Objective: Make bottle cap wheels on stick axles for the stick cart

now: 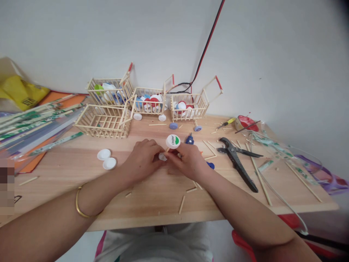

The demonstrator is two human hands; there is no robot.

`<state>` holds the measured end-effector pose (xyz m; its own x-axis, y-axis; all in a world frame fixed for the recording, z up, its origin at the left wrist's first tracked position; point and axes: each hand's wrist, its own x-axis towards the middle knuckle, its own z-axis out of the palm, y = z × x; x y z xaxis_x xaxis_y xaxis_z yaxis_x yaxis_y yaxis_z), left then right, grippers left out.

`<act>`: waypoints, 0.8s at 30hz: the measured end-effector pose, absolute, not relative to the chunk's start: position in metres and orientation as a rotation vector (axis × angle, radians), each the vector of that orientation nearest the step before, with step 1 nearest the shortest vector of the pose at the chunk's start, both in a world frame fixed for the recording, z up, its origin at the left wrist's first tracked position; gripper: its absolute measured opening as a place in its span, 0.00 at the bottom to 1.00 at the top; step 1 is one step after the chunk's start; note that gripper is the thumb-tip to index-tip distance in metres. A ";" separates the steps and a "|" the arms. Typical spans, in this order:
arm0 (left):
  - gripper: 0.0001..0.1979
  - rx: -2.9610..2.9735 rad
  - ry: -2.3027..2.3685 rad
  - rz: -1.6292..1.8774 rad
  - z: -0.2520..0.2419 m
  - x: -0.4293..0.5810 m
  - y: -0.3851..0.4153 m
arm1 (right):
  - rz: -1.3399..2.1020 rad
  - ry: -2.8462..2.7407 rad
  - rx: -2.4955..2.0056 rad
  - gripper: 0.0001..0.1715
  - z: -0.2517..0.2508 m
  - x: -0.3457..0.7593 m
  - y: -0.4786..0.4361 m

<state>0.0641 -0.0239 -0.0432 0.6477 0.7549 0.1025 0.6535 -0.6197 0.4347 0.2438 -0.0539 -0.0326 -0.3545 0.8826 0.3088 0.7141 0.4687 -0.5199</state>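
Near the middle of the table, a white bottle cap with green and black print (pixel 173 141) stands on edge between my hands, with a short wooden stick beside it. My right hand (pixel 188 158) has its fingers closed just below this cap. From the other side, my left hand (pixel 145 158) pinches at the stick's end, by a second white piece (pixel 163 157) partly hidden under the fingers. A blue glue gun (pixel 190 139) lies behind my right hand and is mostly covered by it. Two loose white caps (pixel 104 154) rest left of my left hand.
Small stick carts (pixel 188 112) holding caps stand along the wall, beside an empty stick basket (pixel 102 122). Black pliers (pixel 240 163), a yellow cutter (pixel 228 122) and a red-lined bowl (pixel 247 124) lie right. Wrapped sticks (pixel 35 116) fill the left. Stick pieces are scattered about.
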 end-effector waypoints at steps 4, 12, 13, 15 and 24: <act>0.10 2.501 1.116 0.395 -0.044 0.063 -0.023 | 0.421 -2.168 -1.340 0.06 -0.032 0.244 -0.054; 0.09 2.502 1.127 0.390 -0.043 0.064 -0.025 | 0.403 -2.180 -1.346 0.06 -0.033 0.244 -0.054; 0.09 2.503 1.127 0.391 -0.043 0.064 -0.025 | 0.400 -2.183 -1.350 0.06 -0.033 0.244 -0.054; 0.09 2.506 1.125 0.387 -0.044 0.064 -0.024 | 0.398 -2.186 -1.358 0.06 -0.032 0.244 -0.054; 0.09 2.504 1.119 0.384 -0.042 0.064 -0.024 | 0.423 -2.175 -1.349 0.06 -0.032 0.244 -0.054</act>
